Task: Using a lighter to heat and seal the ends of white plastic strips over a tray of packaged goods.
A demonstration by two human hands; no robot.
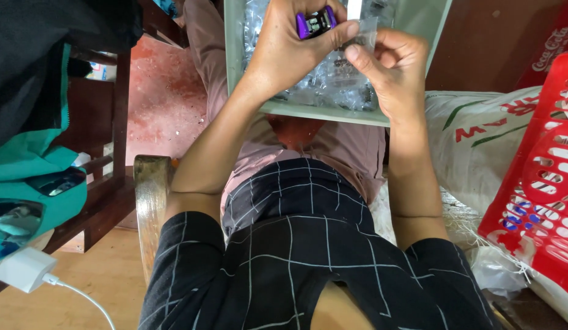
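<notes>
My left hand (290, 46) is raised over a pale green tray (323, 113) on my lap and grips a small purple and black object (315, 22) between thumb and fingers. My right hand (391, 67) pinches a small clear plastic packet (360, 36) with dark bits inside, right beside the purple object. The two hands touch at the fingertips. The tray is filled with several more clear plastic packets (333, 82).
A red plastic crate (540, 183) and a white woven sack (479, 134) lie to my right. A wooden chair frame (116, 122) with teal cloth (33, 177) stands at my left. A white charger with cable (27, 269) rests at the lower left.
</notes>
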